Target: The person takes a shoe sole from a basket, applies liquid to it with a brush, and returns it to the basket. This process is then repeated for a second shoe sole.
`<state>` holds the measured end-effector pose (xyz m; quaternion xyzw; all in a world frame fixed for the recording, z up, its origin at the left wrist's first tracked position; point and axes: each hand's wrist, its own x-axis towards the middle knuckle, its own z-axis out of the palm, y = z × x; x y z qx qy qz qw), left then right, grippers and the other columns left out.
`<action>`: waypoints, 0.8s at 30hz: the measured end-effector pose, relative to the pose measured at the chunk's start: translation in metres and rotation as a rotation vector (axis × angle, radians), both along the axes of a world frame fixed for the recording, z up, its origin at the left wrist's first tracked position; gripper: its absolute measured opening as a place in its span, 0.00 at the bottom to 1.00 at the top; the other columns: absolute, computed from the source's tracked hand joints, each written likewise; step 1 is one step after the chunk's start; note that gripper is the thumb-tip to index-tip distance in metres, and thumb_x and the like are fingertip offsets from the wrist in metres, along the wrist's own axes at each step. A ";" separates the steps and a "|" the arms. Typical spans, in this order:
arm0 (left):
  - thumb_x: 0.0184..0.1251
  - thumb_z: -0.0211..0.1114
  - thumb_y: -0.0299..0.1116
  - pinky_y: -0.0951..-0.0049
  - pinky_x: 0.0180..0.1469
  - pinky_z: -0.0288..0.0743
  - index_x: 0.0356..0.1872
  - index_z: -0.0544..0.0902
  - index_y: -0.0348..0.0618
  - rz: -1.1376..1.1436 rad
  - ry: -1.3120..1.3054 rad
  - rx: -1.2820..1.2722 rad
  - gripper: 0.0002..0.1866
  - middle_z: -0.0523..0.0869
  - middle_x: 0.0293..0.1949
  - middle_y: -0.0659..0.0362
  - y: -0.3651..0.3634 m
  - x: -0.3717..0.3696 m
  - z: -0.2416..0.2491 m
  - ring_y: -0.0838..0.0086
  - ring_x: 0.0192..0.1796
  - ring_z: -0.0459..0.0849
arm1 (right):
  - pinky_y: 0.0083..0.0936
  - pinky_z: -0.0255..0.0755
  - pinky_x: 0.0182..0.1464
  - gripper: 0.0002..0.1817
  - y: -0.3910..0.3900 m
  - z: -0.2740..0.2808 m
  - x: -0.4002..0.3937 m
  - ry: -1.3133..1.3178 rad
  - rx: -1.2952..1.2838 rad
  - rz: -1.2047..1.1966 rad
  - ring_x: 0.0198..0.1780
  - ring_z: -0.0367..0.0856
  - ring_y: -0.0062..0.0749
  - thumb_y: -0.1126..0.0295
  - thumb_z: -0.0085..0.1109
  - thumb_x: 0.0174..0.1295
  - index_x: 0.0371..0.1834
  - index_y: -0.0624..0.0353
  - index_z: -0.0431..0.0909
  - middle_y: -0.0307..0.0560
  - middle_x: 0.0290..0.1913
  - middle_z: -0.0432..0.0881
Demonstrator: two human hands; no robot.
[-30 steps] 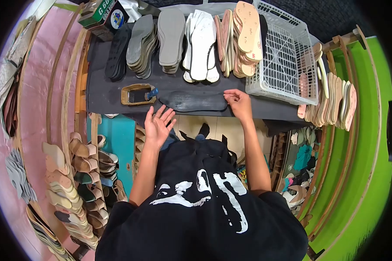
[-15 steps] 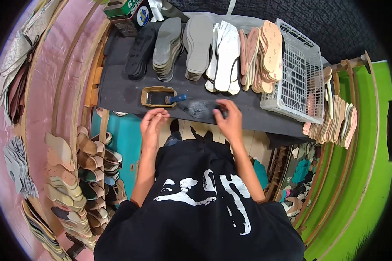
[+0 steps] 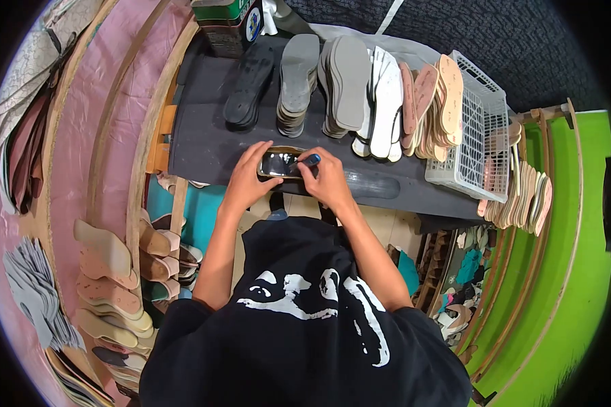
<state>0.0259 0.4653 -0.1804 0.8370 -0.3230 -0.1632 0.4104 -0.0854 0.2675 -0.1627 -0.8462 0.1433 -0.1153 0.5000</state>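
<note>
My left hand (image 3: 246,178) grips the left end of a small rectangular container (image 3: 292,148), thumb on the near side and fingers on the far side. Dark, shiny liquid (image 3: 276,164) fills part of it. In my right hand (image 3: 327,179) is a blue-handled tool (image 3: 311,160), pinched between thumb and fingers over the container's right end. The tool's working tip is hidden or too small to make out. Right of that hand, a dark, elongated sole-shaped piece (image 3: 375,184) lies flat along the table's near edge.
Behind the container stand stacks of black soles (image 3: 250,85), grey soles (image 3: 349,81), white insoles (image 3: 387,102) and tan insoles (image 3: 449,95). A grey plastic crate (image 3: 468,136) is at the right, a green can (image 3: 227,27) at the back left. Racks with shoe parts (image 3: 105,251) flank both sides.
Both hands have come to the container. The left has taken hold of its end, and the right has left the dark sole-shaped piece and grasped the blue-handled tool. The view has shifted.
</note>
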 end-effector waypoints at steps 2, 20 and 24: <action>0.51 0.89 0.33 0.54 0.78 0.74 0.78 0.78 0.41 -0.003 -0.025 -0.019 0.49 0.80 0.75 0.48 0.000 0.003 -0.006 0.49 0.76 0.80 | 0.37 0.82 0.45 0.07 0.009 0.007 0.006 0.085 0.040 -0.001 0.42 0.90 0.50 0.78 0.71 0.69 0.48 0.65 0.87 0.56 0.45 0.89; 0.52 0.84 0.27 0.51 0.79 0.70 0.77 0.81 0.47 -0.138 -0.206 -0.024 0.44 0.83 0.70 0.50 -0.017 0.002 0.021 0.47 0.71 0.80 | 0.28 0.82 0.53 0.06 0.015 0.010 -0.049 -0.346 0.198 -0.366 0.48 0.90 0.32 0.77 0.71 0.73 0.50 0.65 0.88 0.48 0.50 0.90; 0.57 0.79 0.23 0.55 0.71 0.79 0.64 0.88 0.42 -0.182 -0.200 -0.310 0.29 0.88 0.60 0.50 -0.032 -0.025 0.043 0.52 0.64 0.88 | 0.21 0.79 0.49 0.07 -0.025 0.009 -0.095 -0.399 0.447 -0.568 0.45 0.84 0.20 0.74 0.67 0.79 0.51 0.68 0.86 0.42 0.48 0.87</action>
